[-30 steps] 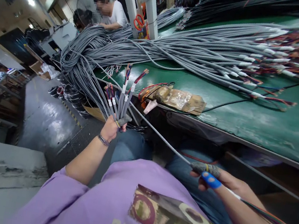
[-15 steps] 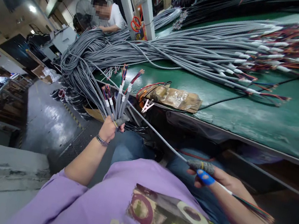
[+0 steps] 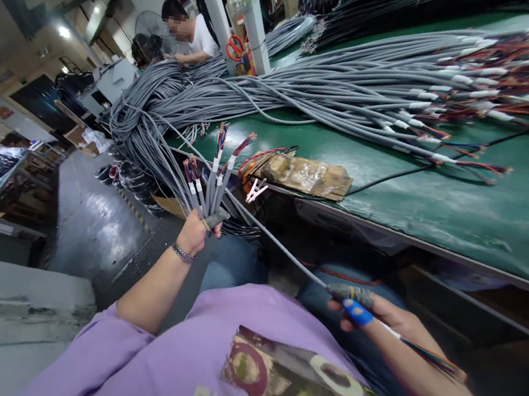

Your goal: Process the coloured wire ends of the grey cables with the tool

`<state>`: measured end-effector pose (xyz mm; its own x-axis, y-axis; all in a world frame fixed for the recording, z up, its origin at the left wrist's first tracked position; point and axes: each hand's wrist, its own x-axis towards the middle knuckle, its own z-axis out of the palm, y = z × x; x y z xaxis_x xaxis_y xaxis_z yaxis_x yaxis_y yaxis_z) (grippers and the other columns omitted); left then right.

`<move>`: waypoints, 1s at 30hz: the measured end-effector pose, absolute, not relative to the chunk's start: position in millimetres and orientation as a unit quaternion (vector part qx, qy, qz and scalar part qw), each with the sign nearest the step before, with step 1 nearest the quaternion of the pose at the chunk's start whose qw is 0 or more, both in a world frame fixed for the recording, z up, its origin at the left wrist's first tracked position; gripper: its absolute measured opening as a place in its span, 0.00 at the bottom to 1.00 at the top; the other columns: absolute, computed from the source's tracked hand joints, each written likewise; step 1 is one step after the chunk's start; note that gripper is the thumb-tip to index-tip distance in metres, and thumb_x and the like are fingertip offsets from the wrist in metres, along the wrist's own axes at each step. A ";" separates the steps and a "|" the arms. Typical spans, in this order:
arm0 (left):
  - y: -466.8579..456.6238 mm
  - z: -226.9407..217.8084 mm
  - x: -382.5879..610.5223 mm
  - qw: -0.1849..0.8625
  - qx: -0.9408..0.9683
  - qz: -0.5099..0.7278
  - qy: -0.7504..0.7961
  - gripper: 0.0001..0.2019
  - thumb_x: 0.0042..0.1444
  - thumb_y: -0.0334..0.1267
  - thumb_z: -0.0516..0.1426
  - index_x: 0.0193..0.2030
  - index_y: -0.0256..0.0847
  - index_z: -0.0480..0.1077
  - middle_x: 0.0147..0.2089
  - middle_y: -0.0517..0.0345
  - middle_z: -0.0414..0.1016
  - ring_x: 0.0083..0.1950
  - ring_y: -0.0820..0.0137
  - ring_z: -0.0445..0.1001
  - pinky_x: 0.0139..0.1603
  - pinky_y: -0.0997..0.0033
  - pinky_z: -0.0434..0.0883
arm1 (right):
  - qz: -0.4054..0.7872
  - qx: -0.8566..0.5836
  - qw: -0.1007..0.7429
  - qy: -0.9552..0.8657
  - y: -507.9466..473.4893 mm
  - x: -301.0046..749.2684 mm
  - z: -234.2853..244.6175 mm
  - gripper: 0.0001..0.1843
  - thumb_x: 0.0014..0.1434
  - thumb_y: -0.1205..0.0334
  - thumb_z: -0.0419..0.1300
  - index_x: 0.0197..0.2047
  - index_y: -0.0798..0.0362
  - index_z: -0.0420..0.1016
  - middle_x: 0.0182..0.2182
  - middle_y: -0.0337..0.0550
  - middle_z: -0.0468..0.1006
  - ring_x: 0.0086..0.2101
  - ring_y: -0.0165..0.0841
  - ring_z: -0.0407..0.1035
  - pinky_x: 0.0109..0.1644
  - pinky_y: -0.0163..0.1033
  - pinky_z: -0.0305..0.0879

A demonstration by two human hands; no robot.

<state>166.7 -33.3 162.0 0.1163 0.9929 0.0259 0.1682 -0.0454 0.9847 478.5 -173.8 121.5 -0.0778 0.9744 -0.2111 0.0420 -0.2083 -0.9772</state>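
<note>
My left hand (image 3: 196, 232) is closed around a bunch of grey cables (image 3: 206, 185), held upright with their stripped coloured wire ends fanned above the fist. My right hand (image 3: 368, 308), with a grey finger cover and a blue one, pinches a single grey cable (image 3: 277, 246) that runs taut from the pile on the left to my lap. That cable's coloured wire tips (image 3: 434, 362) stick out past my right hand along my forearm.
A green bench (image 3: 498, 196) carries a big heap of grey cables (image 3: 364, 86) with stripped ends at the right. A brown taped packet (image 3: 309, 175) and a small clip lie at its edge. Another person (image 3: 190, 33) works at the far end. Red scissors (image 3: 235, 48) hang on a post.
The view has shifted slightly; my right hand has drawn the single cable a little further to the left. My left hand keeps the bunch in the same upright pose.
</note>
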 end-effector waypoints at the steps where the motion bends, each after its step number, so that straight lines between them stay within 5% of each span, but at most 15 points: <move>1: -33.3 161.7 166.9 0.473 0.579 0.434 0.503 0.20 0.44 0.50 0.65 0.19 0.37 0.63 0.16 0.65 0.63 0.17 0.77 0.63 0.20 0.75 0.63 | 0.561 -0.538 0.415 -0.472 -173.6 478.5 121.0 0.27 0.50 0.35 0.58 0.34 0.52 0.79 0.34 0.50 0.81 0.31 0.40 0.74 0.37 0.42 0.73; 30: -29.6 163.3 178.6 0.464 0.583 0.419 0.519 0.20 0.44 0.49 0.65 0.18 0.37 0.64 0.16 0.64 0.63 0.17 0.77 0.63 0.20 0.74 0.63 | 0.575 -0.508 0.443 -0.463 -177.6 478.9 119.6 0.25 0.54 0.38 0.57 0.38 0.52 0.79 0.36 0.49 0.81 0.35 0.41 0.74 0.39 0.42 0.72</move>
<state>178.6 -29.6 163.3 0.1103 0.9939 0.0059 0.2162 -0.0298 0.9759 478.9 -177.6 119.6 -0.0907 0.9806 -0.1736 -0.0390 -0.1777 -0.9833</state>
